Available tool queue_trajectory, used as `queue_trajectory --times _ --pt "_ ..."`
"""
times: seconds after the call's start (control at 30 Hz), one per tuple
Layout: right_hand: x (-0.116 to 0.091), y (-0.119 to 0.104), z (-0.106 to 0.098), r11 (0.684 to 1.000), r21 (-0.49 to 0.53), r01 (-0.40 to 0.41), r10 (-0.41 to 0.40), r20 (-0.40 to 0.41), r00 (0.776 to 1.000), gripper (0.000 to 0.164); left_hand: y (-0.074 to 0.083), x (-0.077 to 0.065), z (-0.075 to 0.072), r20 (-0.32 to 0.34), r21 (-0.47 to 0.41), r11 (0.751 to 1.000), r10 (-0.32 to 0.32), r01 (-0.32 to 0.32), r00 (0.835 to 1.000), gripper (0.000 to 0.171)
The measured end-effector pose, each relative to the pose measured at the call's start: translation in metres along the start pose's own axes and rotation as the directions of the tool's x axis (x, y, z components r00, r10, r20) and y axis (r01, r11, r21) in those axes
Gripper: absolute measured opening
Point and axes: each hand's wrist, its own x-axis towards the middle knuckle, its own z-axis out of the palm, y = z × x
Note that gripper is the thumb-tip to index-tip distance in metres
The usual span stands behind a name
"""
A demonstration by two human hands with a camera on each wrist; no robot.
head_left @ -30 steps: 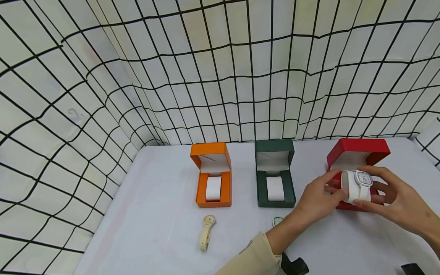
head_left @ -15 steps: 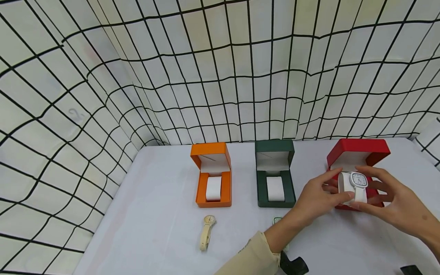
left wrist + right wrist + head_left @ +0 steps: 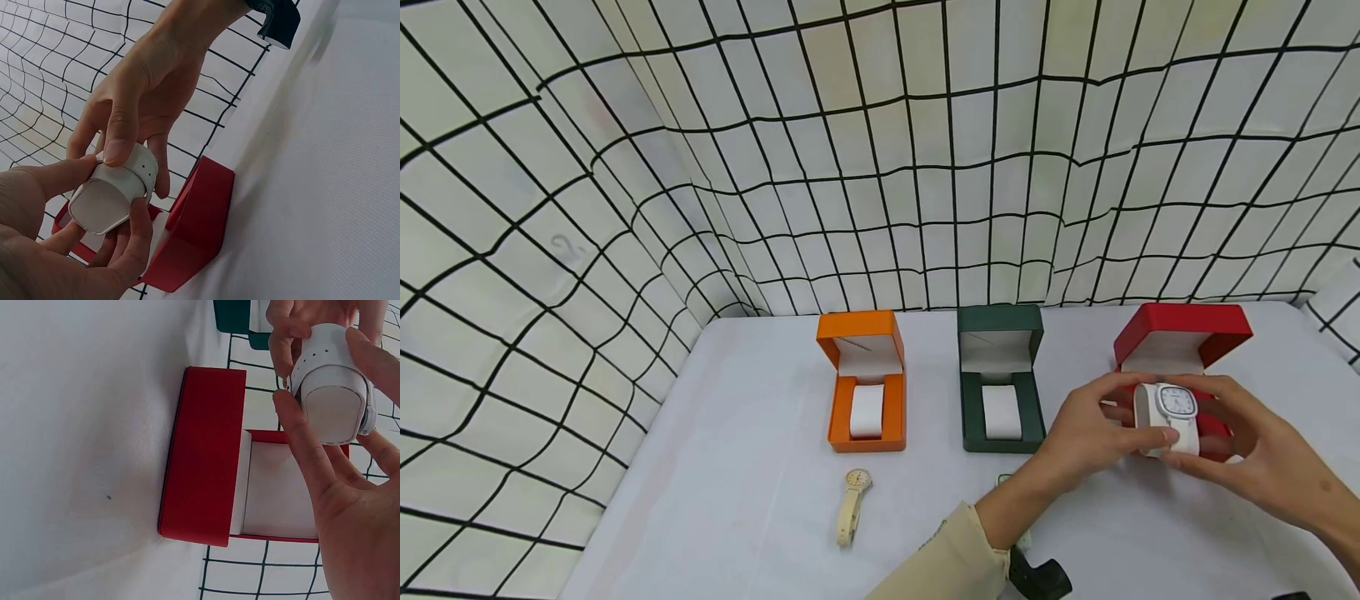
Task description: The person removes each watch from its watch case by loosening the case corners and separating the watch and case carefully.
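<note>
A white wristwatch (image 3: 1177, 402) with a squarish face is wrapped round a white cushion (image 3: 335, 415). Both hands hold it up in front of the red watch box (image 3: 1180, 329), whose lid stands raised. My left hand (image 3: 1093, 425) grips the cushion from the left, thumb on its near side. From the right, the fingers and thumb of my right hand (image 3: 1255, 433) pinch the watch and cushion. In the right wrist view the band with its holes circles the cushion. The box's lower part is mostly hidden behind the hands in the head view.
Left of the red box stand an opened green box (image 3: 1002, 379) and an opened orange box (image 3: 867, 383), each with a white cushion. A cream watch (image 3: 853, 507) lies before the orange one. The left forearm partly covers a pale green watch (image 3: 1004, 478). Black wire mesh (image 3: 955, 200) rises behind.
The watch on its cushion has shifted slightly left and turned a little. My right hand has moved left with it, while the boxes and the cream watch stay put.
</note>
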Motion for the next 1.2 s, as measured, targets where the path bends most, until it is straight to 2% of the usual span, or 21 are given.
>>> queue_trajectory --times 0.47,0.73,1.2 --pt "-0.0026 -0.002 0.0007 1.0 0.022 0.016 -0.016 -0.009 1.0 0.098 0.0011 0.0007 0.0004 -0.007 -0.02 1.0 -0.018 0.018 1.0 0.047" --pt "-0.0046 0.0007 -0.0009 0.999 0.031 0.03 -0.029 -0.037 0.999 0.096 0.0007 0.0009 0.0001 0.007 -0.054 0.998 0.01 -0.009 1.0 0.047" --pt "-0.0065 0.0022 -0.0007 1.0 0.002 0.004 -0.004 -0.038 0.999 0.098 0.0019 0.0004 0.0024 -0.002 -0.094 0.995 -0.022 0.022 1.0 0.046"
